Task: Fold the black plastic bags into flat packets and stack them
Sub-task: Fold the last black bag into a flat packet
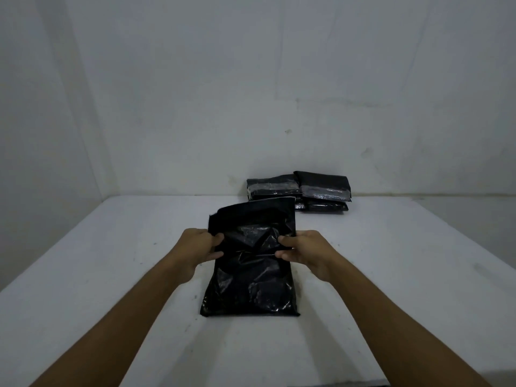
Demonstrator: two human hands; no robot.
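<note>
We have the black bag [250, 272] lying on the white table [111, 247], nearer to us than the stacked packets [298, 191] that sit against the wall beyond it. Our left hand [199, 247] pinches the bag's left edge and our right hand [303, 248] pinches its right edge, with the far flap standing up between them. To fold well, we judge we should bring that flap toward us evenly, keep both side edges aligned, and press trapped air out before creasing, since the glossy plastic looks slippery and puffy.
</note>
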